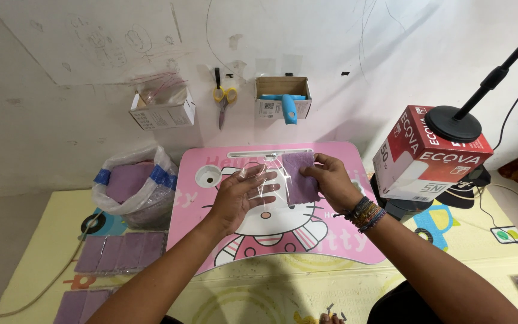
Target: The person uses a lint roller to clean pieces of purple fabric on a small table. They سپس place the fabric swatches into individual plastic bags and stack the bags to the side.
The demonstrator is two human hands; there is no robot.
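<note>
Over a pink lap table, the left hand spreads a thin, slippery clear plastic sleeve while the right hand pinches a soft, light purple cloth by its edge, part-way inside.

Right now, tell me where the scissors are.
In the head view, the yellow-handled scissors hang on the wall above the pink table, between the two small cardboard boxes.

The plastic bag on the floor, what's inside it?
The plastic bag holds purple cloths, showing at the open top. How many lie deeper cannot be seen; the cloudy plastic covers them.
</note>
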